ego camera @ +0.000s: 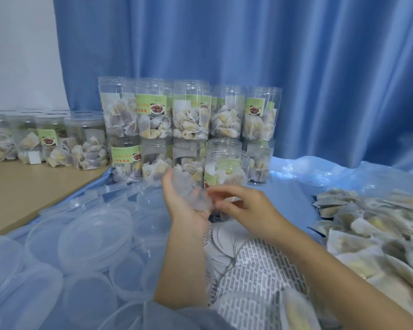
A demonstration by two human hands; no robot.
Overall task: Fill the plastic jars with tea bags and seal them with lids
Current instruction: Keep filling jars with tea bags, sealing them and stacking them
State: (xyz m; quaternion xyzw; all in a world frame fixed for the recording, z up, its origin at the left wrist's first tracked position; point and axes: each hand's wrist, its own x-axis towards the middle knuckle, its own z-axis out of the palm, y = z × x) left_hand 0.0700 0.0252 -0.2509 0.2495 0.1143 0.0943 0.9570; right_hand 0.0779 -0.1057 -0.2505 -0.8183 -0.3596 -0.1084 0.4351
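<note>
We hold a clear lid (191, 194) in our left hand (185, 201), cupped in the palm with fingers curled round its rim; the blur keeps us from saying more. Our right hand (243, 206) reaches in from the right, fingertips (218, 198) at the lid's edge, loosely bent; we cannot tell whether they pinch anything.

The open jar (225, 167) stands upright just beyond both hands, mouth up, long axis vertical, part-filled with tea bags and not yet capped. The lid is just below and in front of its mouth, so we judge the coming move to be up and forward, flat onto the rim. The left hand is nearer.

Behind it, filled jars (191, 115) are stacked two high against the curtain (296, 55); more capped ones (86, 141) sit on the wooden table (22, 186) at left. Spare lids (93, 234) lie heaped on the sheet's left side, loose tea bags (379, 225) along its right edge, and round liners (221, 241) sit near our lap.
</note>
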